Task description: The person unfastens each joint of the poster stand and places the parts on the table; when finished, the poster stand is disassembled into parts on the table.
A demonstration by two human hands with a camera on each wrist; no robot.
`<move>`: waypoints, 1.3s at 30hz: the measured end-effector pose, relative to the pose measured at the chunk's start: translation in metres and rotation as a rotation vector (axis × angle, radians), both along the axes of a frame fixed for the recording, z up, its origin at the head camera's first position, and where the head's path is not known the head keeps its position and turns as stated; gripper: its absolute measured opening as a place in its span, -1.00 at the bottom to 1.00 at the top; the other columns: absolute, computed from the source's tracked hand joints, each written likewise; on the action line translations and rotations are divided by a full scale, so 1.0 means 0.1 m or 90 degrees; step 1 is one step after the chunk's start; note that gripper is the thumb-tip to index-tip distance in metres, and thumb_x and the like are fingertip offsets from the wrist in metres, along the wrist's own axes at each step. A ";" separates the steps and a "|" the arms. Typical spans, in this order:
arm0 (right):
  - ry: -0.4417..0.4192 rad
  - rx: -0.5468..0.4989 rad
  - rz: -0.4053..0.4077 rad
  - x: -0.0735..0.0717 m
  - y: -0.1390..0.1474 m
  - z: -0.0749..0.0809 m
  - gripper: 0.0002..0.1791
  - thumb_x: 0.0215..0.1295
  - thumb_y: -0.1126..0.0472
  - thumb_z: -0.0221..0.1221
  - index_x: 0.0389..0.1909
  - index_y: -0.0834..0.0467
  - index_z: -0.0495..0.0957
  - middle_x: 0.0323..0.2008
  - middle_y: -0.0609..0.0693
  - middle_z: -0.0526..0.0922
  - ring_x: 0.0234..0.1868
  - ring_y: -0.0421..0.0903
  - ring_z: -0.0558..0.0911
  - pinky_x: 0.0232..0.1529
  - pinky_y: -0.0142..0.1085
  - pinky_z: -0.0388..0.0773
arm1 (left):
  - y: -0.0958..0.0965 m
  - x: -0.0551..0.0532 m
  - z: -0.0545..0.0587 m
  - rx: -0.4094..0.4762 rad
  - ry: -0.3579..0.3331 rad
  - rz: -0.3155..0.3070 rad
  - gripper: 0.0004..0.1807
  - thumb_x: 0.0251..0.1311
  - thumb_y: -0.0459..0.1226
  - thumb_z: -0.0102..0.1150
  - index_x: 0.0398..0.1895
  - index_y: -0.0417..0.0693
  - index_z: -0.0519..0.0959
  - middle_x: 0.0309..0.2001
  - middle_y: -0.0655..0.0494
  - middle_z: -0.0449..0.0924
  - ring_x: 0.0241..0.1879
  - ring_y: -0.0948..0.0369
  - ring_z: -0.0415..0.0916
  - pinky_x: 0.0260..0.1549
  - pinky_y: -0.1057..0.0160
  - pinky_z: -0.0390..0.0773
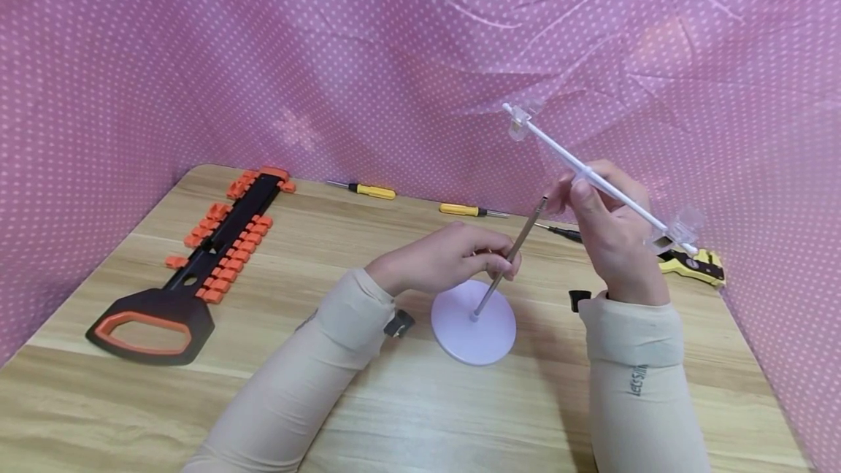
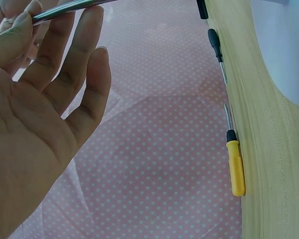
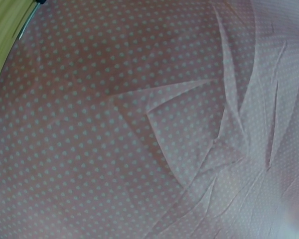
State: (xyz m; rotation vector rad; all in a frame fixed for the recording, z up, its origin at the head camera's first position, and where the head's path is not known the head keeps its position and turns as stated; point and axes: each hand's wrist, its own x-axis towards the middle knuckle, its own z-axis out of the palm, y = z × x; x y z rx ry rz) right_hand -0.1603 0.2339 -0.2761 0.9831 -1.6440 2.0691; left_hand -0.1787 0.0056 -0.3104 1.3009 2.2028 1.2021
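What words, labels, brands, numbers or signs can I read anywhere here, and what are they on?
"Let's Sli…": dark lettering running lengthwise on the right sleeve; its end is unclear.
Left sleeve: a dark mark near the cuff, too slanted and blurred to read.
Yellow-and-black tool: a pale round spot, too small to tell whether it carries any lettering.
I can make out no other text or numbers.

Backdrop cloth (image 1: 368, 93): pink, bears small pale hearts. Tabletop (image 1: 407, 422): light tan, shows wood grain. Round base (image 1: 473, 341): pale lilac-white. Rod (image 1: 515, 247): metallic grey. Crossbar (image 1: 558, 147): white, end clips (image 1: 517, 128) clear. Rack (image 1: 147, 300): black, orange clips (image 1: 231, 263) and trim. Two screwdrivers (image 1: 377, 192): yellow-and-black handles. Sleeves (image 1: 634, 334): beige; right one bears dark lettering.
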 end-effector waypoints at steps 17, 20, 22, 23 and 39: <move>-0.007 0.022 -0.053 0.02 0.11 0.04 -0.80 0.42 0.29 0.36 -0.25 0.39 0.66 -0.34 0.10 0.78 -0.33 -0.07 0.70 -0.16 -0.31 0.68 | 0.00 0.00 0.00 0.010 -0.009 -0.004 -0.82 0.61 -0.28 0.07 -0.09 -0.03 0.68 -0.12 0.11 0.77 -0.10 0.31 0.66 0.05 0.27 0.69; -0.008 0.025 -0.060 0.03 0.14 0.05 -0.82 0.42 0.33 0.35 -0.26 0.42 0.65 -0.32 0.10 0.79 -0.32 -0.08 0.71 -0.14 -0.32 0.67 | 0.00 0.00 0.00 0.011 -0.012 -0.006 -0.82 0.61 -0.28 0.06 -0.09 -0.03 0.68 -0.10 0.10 0.77 -0.09 0.31 0.66 0.06 0.27 0.70; -0.004 0.016 -0.054 0.03 0.16 0.06 -0.85 0.41 0.37 0.34 -0.27 0.44 0.64 -0.31 0.11 0.80 -0.31 -0.08 0.72 -0.14 -0.32 0.68 | 0.00 0.00 0.00 0.011 -0.011 -0.005 -0.82 0.61 -0.28 0.06 -0.09 -0.04 0.68 -0.10 0.10 0.77 -0.08 0.31 0.66 0.06 0.28 0.69; -0.004 0.008 -0.045 0.02 0.18 0.06 -0.86 0.40 0.40 0.33 -0.26 0.45 0.64 -0.30 0.12 0.80 -0.30 -0.07 0.73 -0.14 -0.32 0.69 | 0.00 0.00 0.00 0.011 -0.011 -0.004 -0.82 0.61 -0.28 0.06 -0.09 -0.04 0.68 -0.11 0.12 0.77 -0.07 0.32 0.67 0.07 0.29 0.69; -0.111 0.147 -0.033 0.12 0.49 0.13 -0.84 0.35 0.65 0.19 -0.17 0.46 0.69 -0.14 0.09 0.81 -0.09 -0.07 0.77 0.03 -0.34 0.76 | -0.01 0.00 0.01 0.008 -0.019 -0.004 -0.81 0.61 -0.28 0.05 -0.07 -0.07 0.69 -0.08 0.07 0.78 -0.07 0.31 0.67 0.06 0.31 0.69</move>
